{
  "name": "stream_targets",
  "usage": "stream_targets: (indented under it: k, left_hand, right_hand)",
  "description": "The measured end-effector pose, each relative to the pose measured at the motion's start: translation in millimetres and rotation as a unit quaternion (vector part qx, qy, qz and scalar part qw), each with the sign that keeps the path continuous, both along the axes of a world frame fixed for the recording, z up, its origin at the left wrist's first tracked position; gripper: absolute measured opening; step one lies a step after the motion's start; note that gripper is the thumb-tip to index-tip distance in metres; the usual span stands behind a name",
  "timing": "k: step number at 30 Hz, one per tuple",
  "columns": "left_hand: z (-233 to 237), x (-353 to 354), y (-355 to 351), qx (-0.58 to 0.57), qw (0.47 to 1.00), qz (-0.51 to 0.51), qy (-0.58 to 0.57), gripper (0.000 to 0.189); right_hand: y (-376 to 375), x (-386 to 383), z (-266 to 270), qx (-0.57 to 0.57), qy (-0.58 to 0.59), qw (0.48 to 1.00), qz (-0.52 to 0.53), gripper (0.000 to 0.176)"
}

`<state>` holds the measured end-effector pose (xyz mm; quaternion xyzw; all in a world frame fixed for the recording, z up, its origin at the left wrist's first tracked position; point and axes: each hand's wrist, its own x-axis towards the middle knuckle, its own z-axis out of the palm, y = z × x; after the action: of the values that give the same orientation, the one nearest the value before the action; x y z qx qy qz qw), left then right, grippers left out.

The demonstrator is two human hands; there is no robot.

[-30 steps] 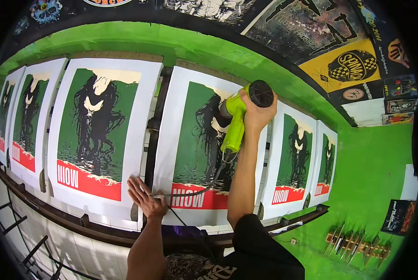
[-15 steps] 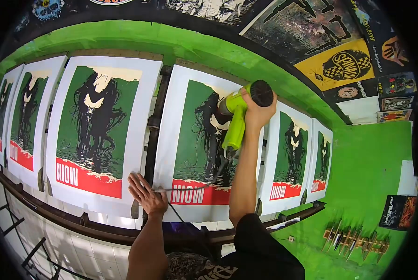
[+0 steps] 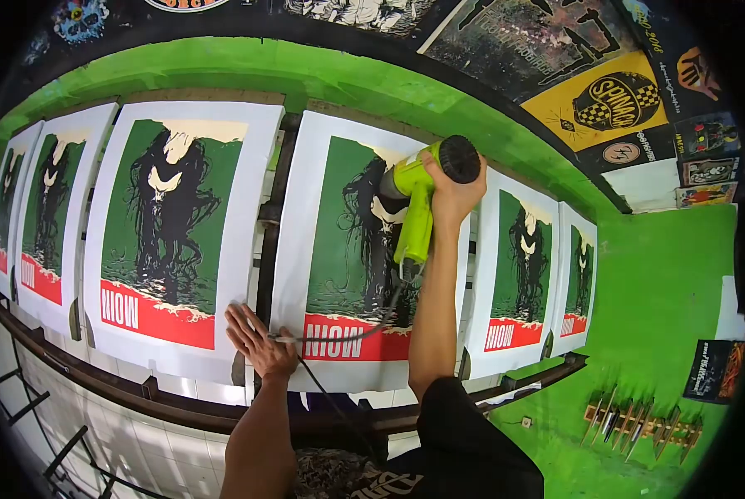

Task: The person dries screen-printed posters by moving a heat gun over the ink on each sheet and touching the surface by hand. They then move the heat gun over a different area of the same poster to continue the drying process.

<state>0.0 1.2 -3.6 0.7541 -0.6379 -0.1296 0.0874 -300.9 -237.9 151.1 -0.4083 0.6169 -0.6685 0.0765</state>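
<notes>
My right hand is wrapped round a lime-green heat gun with a black round rear end, held over the upper right part of a printed sheet. The sheet bears a green, black, cream and red print. My left hand is at the lower corners of two neighbouring sheets, fingers apart, with the black cable crossing at its thumb. Whether the thumb pinches the cable is unclear. To the left lies another sheet with the same print.
More printed sheets lie in the row on both sides. A dark metal rail runs along the near edge. Posters cover the far wall. A wooden rack of tools hangs on the green wall at right.
The heat gun and my right hand have shifted slightly left and up in view. My left hand stays at nearly the same place. The view itself has turned a little.
</notes>
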Motion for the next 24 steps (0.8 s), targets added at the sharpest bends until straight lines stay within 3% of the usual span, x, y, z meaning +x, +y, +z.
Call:
stream_targets:
  k: [2,4,9,12,14,24]
  left_hand:
    - [1.5,-1.8,4.9,0.004,1.000,0.002,-0.001,0.096]
    - [1.4,-2.4,2.4,-0.035,0.999,0.001,0.021,0.094]
    - [-1.1,-5.0,-0.7,-0.018,0.999,0.021,0.015,0.095]
    - [-1.6,-4.0,2.2,-0.018,1.000,0.023,0.008,0.095]
    - [-2.6,-5.3,0.4,-0.017,1.000,0.022,0.006,0.095]
    - [-6.0,-2.8,2.7,-0.028,0.999,0.013,0.015,0.097]
  right_hand:
    - [6.4,-3.6,-2.0,0.011,-0.029,0.999,0.022,0.059]
    - [5.2,-5.6,-6.2,-0.011,0.034,0.999,-0.003,0.057]
    - [27.4,-10.1,-2.0,0.017,-0.034,0.999,0.025,0.055]
    - [37.1,-7.9,0.5,0.010,0.026,0.999,-0.036,0.055]
    - [46.3,-11.4,3.1,0.030,-0.007,0.999,0.015,0.055]
    - [53.0,-4.2,5.3,0.040,-0.026,0.999,-0.004,0.060]
